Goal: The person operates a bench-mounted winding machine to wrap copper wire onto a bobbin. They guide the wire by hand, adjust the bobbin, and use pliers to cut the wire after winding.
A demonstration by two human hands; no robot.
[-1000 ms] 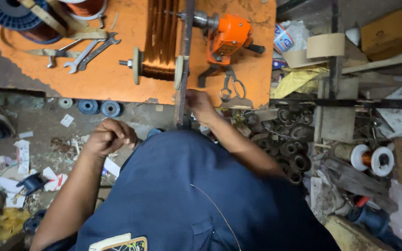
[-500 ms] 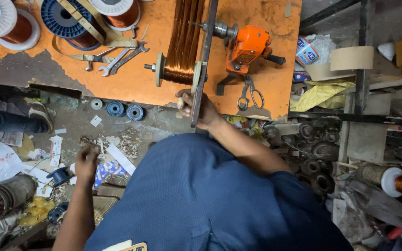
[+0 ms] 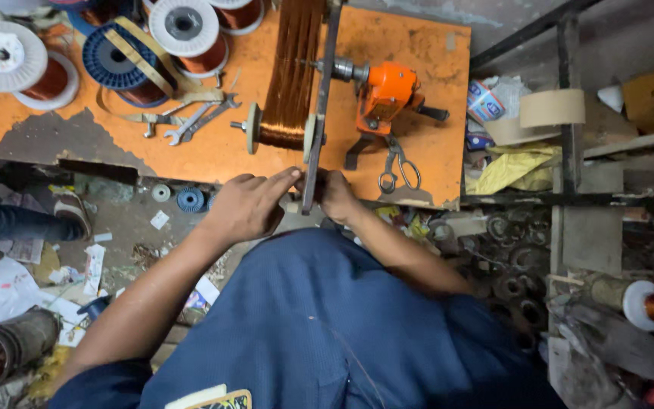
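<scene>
Your left hand (image 3: 245, 206) rested at the near edge of the orange workbench (image 3: 425, 53), fingers extended, touching the dark metal bar (image 3: 318, 121). Your right hand (image 3: 336, 195) gripped that bar's lower end, beside the copper wire coil (image 3: 291, 76).

Blue shirt (image 3: 319, 326): plain dark blue cloth, loose, soft folds across chest and belly; thin pale thread or crease line runs down front. Short sleeves, hems ending at upper arms; forearms bare. Left hand (image 3: 247, 206) bare: no glove, ring or watch visible. Right hand (image 3: 338, 195) bare too, wrist unadorned, partly hidden behind dark upright bar. Bottom edge of view: corner of flat card-like item, pale with yellow and dark pattern, at chest.
</scene>
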